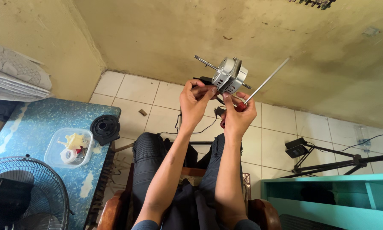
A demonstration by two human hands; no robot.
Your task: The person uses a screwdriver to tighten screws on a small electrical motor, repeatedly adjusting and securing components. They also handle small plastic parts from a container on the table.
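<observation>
While raised: 2 hands [217, 104], 1 motor [229, 76], 1 screwdriver [259, 87].

Silver motor [229, 76], red-handled screwdriver [259, 87], speckled blue table [34, 123].

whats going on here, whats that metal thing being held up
A seated person holds a small silver electric motor up in front of them. The left hand grips its underside; the right hand steadies it while holding a red-handled screwdriver. On the blue table sit a plastic tub and a fan guard.
</observation>
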